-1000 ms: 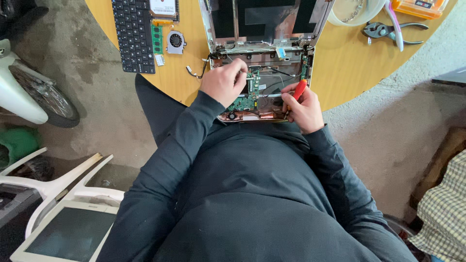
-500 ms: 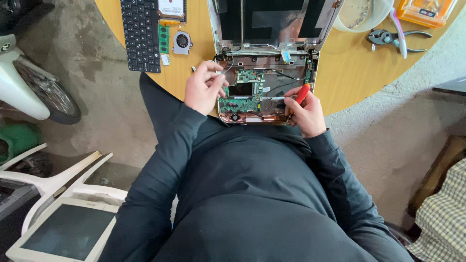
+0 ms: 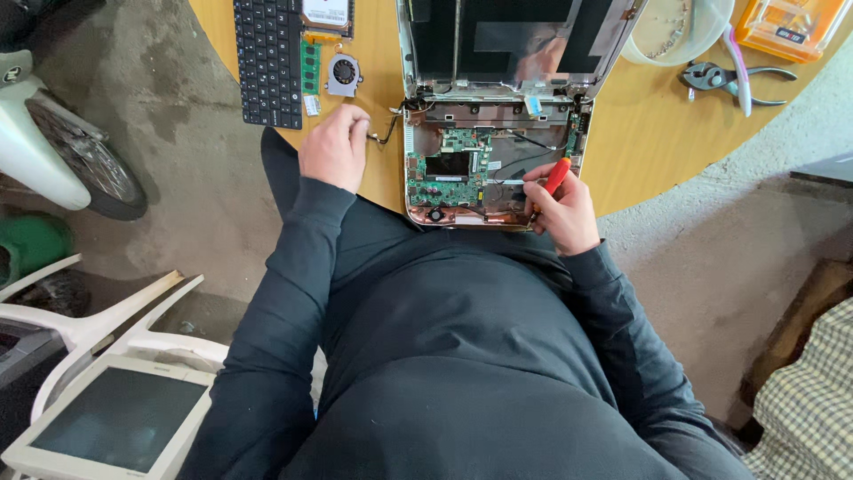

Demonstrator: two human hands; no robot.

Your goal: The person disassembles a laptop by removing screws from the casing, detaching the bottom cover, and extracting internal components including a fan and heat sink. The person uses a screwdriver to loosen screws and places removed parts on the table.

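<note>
A dismantled laptop (image 3: 498, 191) lies open at the near edge of a round wooden table (image 3: 649, 142), its green circuit board (image 3: 449, 169) bare and its screen (image 3: 515, 40) tilted back. My right hand (image 3: 564, 209) is shut on a red-handled screwdriver (image 3: 556, 175) over the right side of the laptop's base. My left hand (image 3: 336, 147) rests on the table left of the laptop with its fingers curled, beside a thin bent metal piece (image 3: 388, 133). Whether the fingers hold anything is hidden.
A detached black keyboard (image 3: 267, 58), a green memory stick (image 3: 309, 67), a small fan (image 3: 344, 73) and a drive (image 3: 327, 13) lie at the far left. A white bowl (image 3: 675, 31), pliers (image 3: 729, 76) and an orange box (image 3: 791, 27) sit right. White chair (image 3: 107, 320), old monitor (image 3: 115, 418) and wheel (image 3: 80, 160) stand left.
My left hand has left the circuit board and moved left onto the bare table by the bent metal piece. My right hand stays on the screwdriver at the laptop's right side.
</note>
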